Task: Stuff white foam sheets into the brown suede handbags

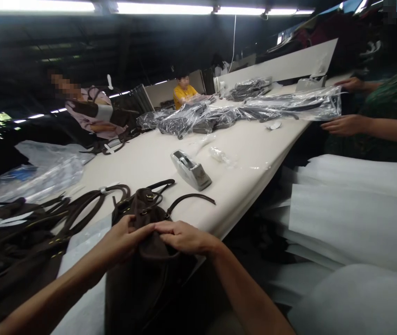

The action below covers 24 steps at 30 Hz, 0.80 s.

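Note:
A dark brown handbag (135, 288) stands upright at the near end of the white table, its strap and handles falling toward the far side. My left hand (126, 239) grips the bag's upper edge, thumb stretched toward the right. Close against it, my right hand (182, 236) pinches the fabric at the bag's opening. The fingertips of both hands almost meet there. A loose strap (191, 195) of the bag curves over the tabletop. Just beyond the bag sits a grey tape dispenser (191, 171).
More brown bags (20, 251) pile up at left, near clear plastic (41, 170). Plastic-wrapped bags (215, 116) lie along the table (142, 160). White foam sheets (355, 218) are stacked at right. A co-worker's hands (350, 124) hold a wrapped bag; other people work farther back.

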Available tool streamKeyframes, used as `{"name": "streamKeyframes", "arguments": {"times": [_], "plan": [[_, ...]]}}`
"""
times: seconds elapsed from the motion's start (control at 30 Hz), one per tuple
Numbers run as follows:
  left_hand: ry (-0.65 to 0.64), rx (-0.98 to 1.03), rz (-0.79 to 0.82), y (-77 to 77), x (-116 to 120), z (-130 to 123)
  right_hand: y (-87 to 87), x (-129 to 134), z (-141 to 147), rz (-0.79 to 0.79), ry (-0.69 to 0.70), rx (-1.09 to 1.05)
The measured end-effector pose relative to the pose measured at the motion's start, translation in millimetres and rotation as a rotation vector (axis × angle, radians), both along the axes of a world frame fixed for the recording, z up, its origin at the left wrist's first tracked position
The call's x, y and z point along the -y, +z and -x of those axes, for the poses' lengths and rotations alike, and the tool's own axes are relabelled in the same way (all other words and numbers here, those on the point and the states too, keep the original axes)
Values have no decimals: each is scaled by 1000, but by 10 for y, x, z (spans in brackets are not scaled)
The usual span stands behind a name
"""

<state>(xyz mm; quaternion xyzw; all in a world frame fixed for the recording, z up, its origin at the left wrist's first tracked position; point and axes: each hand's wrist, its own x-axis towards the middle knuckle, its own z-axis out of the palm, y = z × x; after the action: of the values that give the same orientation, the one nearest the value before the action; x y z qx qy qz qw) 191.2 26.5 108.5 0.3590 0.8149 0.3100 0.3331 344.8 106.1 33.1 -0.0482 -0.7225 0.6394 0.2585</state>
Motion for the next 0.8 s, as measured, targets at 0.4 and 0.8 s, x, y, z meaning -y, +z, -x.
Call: {"name": "streamKeyframes", "arguments": {"times": [0.4, 0.8], "plan": [[-51, -195, -117, -36, -331, -207, -77, -146, 585, -687, -3, 171], [14, 32, 86, -276, -521, -168, -209, -20, 63, 371, -65, 262]]}}
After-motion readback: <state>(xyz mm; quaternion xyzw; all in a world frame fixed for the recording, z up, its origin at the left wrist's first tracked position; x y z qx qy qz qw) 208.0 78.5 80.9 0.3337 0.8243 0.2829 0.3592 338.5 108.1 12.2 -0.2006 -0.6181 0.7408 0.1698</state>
